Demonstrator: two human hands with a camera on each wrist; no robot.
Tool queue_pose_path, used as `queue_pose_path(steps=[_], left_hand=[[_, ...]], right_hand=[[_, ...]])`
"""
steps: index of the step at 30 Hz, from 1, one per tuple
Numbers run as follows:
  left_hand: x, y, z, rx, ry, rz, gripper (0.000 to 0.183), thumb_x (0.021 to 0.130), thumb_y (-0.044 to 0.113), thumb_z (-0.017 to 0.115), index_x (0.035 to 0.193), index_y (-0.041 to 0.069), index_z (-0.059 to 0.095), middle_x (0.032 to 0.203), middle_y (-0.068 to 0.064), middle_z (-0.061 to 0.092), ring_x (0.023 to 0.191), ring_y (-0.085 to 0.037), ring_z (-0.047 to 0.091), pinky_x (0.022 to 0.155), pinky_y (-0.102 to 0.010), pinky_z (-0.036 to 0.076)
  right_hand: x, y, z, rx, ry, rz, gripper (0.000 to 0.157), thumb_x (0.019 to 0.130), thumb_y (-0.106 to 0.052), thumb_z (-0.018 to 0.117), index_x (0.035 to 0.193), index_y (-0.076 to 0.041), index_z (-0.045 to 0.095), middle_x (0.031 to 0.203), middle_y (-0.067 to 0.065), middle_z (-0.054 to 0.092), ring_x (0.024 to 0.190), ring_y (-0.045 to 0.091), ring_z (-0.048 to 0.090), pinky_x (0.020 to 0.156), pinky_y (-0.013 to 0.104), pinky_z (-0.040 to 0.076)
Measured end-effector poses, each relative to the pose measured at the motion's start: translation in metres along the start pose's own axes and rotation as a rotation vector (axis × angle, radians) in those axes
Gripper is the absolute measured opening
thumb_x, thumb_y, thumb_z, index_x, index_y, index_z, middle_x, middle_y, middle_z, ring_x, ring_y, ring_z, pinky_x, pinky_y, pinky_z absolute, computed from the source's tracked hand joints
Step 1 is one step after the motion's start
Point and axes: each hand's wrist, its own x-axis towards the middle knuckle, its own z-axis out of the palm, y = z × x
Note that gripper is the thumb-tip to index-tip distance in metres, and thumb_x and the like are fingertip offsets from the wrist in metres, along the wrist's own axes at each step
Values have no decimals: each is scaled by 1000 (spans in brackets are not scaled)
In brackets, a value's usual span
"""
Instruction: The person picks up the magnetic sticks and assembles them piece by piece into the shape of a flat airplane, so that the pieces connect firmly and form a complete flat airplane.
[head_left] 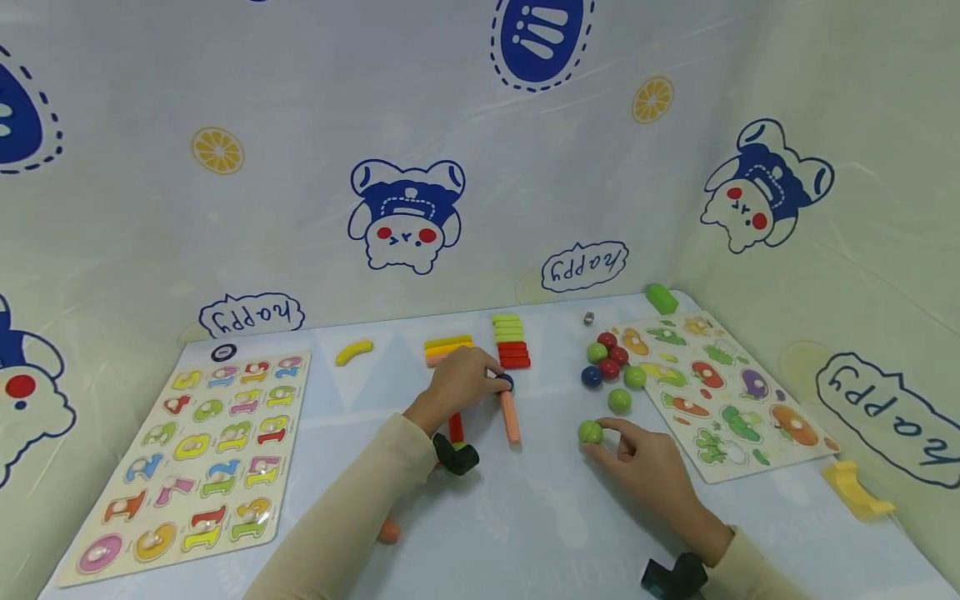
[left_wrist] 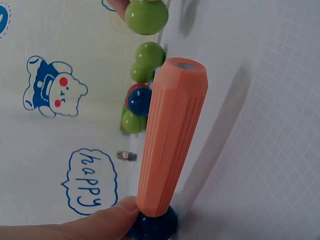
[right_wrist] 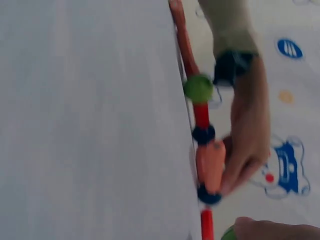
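Note:
My left hand [head_left: 462, 383] pinches a dark blue ball [left_wrist: 155, 224] with an orange ridged rod [left_wrist: 172, 135] joined to it. In the head view that rod points from the ball toward the near side of the table. Between finger and thumb, my right hand [head_left: 651, 467] holds a green ball [head_left: 590, 432], to the right of the rod. Beside my left wrist lie a red rod [head_left: 456, 427] and a green ball [right_wrist: 197, 89], partly hidden by the wrist camera in the head view. An orange rod [head_left: 388, 532] shows from under my left sleeve.
A number puzzle board [head_left: 281, 492] lies at the left, a vegetable puzzle board [head_left: 723, 475] at the right. Loose red, green and blue balls [head_left: 592, 377] sit by the right board. Stacked red and lime rods [head_left: 513, 354], a yellow arch [head_left: 855, 492] and a green block [head_left: 662, 298] stand around.

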Motion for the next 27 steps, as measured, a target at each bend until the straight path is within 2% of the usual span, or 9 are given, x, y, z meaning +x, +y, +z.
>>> queue_pose_path(steps=[4,8,13,19,23,24,27], left_hand=[[1,0,0,22,6,-5,30,77,41,74,100,21,75,85,9,62,77,-14,50,59,-27,40],[1,0,1,39,22,-1,31,77,42,75,100,22,75,88,9,64,77,-14,51,59,-27,40],[-1,1,2,28,33,-2,28,77,42,75,96,22,76,81,11,63,74,-13,50,58,-27,40],[-3,-1,3,19,33,4,31,77,42,74,99,21,75,75,12,60,71,-13,50,57,-26,40],[-14,-7,-3,32,43,32,35,80,45,71,106,22,73,76,9,60,69,-12,51,55,-25,42],[-20,-9,-6,34,47,41,34,80,45,70,107,23,73,82,8,63,69,-11,51,54,-26,42],[-44,-17,-13,45,39,89,32,82,43,70,106,24,72,78,5,63,62,-11,50,52,-27,42]], right_hand=[[-3,-25,14,44,-54,-96,35,77,-49,72,103,-25,69,48,-16,33,43,1,30,42,20,25],[-5,-44,27,81,-119,-134,35,76,-50,72,103,-28,69,48,-18,31,43,-1,28,43,19,22],[-4,-53,42,86,-136,-123,41,75,-58,67,102,-26,69,47,-18,32,43,-1,29,43,19,22],[-3,-55,49,77,-127,-101,41,74,-55,71,101,-24,70,47,-17,34,43,0,32,43,20,23],[-2,-55,51,82,-136,-95,42,74,-56,70,102,-25,70,47,-17,35,43,0,33,43,20,24],[-2,-55,51,81,-136,-95,42,74,-57,69,102,-25,70,47,-17,35,43,0,33,43,19,24],[-1,-54,49,78,-131,-92,42,74,-57,69,102,-26,70,47,-17,35,43,0,33,42,20,25]])
